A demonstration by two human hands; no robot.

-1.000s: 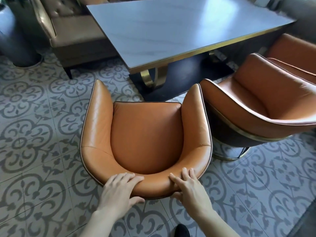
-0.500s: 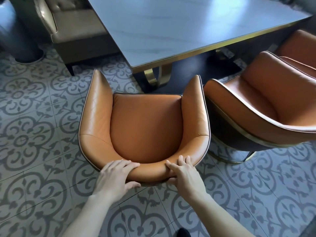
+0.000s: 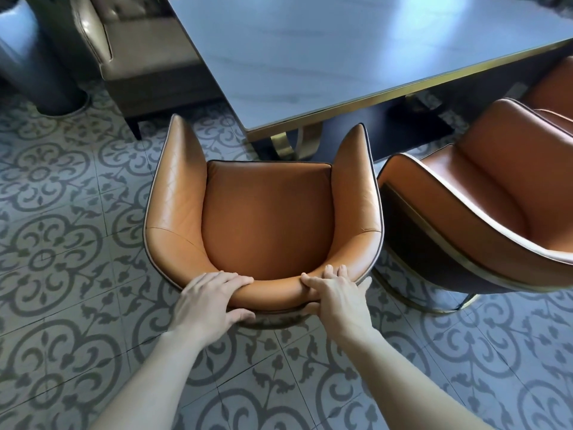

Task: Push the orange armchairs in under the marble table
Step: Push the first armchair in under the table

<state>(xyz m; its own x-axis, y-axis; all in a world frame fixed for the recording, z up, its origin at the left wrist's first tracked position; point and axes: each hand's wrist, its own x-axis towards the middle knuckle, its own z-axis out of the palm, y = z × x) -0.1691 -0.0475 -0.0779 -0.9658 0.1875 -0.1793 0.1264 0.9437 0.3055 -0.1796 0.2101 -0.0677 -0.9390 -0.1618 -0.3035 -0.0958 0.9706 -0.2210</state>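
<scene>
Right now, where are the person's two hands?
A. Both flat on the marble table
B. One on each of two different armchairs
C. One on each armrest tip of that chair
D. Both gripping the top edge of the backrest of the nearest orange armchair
D: the left hand and right hand both curl over the rounded back edge of the nearest orange armchair, short of the marble table.

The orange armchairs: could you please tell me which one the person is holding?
The left armchair, facing the table corner: the left hand and right hand grip its backrest. The armchair beside it is untouched.
</scene>
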